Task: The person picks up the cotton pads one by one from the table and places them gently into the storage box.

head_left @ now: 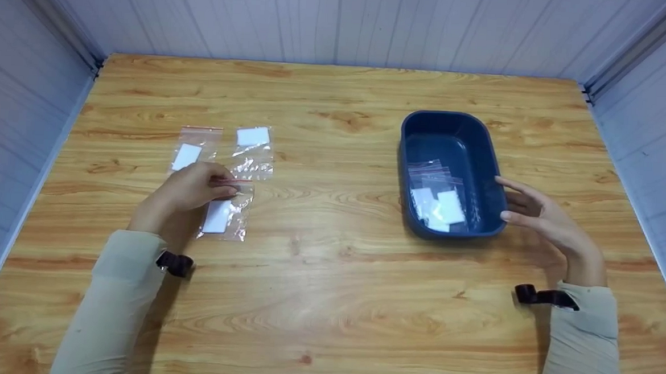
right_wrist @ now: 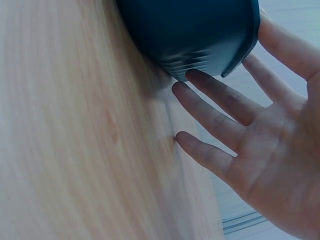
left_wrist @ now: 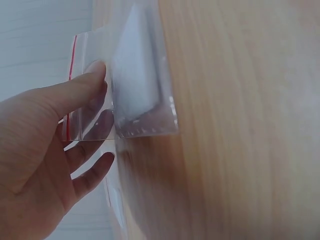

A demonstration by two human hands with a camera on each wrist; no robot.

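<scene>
Centre-left: left hand (head_left: 193, 187) pinches zip bag (head_left: 227, 213) near red seal (head_left: 243, 180) | right of frame: right hand (head_left: 556, 224) spread against blue bin (head_left: 440, 150) | I'd keep pinch light, bin steady.

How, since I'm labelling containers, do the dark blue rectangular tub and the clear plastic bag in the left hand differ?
The tub is opaque; the bag is transparent. The tub is larger than the bag. The tub stands on the wood-grain table; left fingers pinch the bag. Each contains at least one flat white piece.
</scene>
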